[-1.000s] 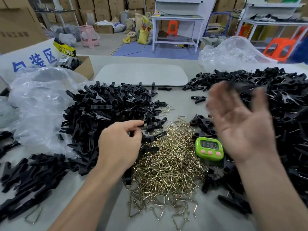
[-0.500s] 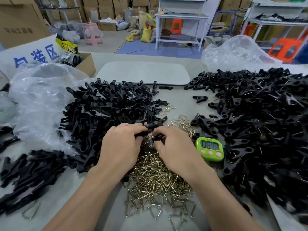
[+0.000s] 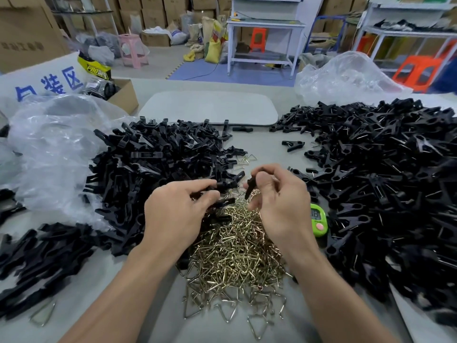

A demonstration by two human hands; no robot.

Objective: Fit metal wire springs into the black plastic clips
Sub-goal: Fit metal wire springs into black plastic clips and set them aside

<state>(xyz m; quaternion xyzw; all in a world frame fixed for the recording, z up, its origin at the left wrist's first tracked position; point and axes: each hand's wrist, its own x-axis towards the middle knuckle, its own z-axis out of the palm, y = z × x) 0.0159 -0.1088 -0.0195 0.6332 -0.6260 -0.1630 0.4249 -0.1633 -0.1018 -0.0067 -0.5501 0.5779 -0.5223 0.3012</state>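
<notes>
Status mid-batch, by the look of it. Pinched one black clip half (image 3: pixel 226 185) in left hand (image 3: pixel 178 214), fingers curled round it. Pinched a second clip half (image 3: pixel 249 188) between thumb and fingers of right hand (image 3: pixel 279 209), tip pointing down. Held both just above the far end of the spring heap (image 3: pixel 235 256), close together, seemingly not touching. Could not make out a spring in either hand, too small to tell. Judged as: pairing halves, spring not yet in.

Done side: big pile of clips (image 3: pixel 383 184) along right edge of surface (image 3: pixel 262 149), wire glints in many, so taken as assembled.

Left to do: large heap of bare clip parts (image 3: pixel 148 169) left of centre, plus another lot (image 3: pixel 42 256) toward near-left corner, no wire seen in either. Loose brass-coloured springs heaped at centre, spilling to near edge, plenty remaining. One stray spring (image 3: pixel 43 315) by near-left corner.

Also noted: green timer (image 3: pixel 319 220) just right of right hand, partly hidden. Clear plastic bag (image 3: pixel 54 149) at left edge, second bag (image 3: pixel 346 78) at far-right corner, grey board (image 3: pixel 210 107) at far edge.

Estimated roughly half through, only a guess from pile sizes. Could not confirm a spring in every clip at right edge, too blurred.
</notes>
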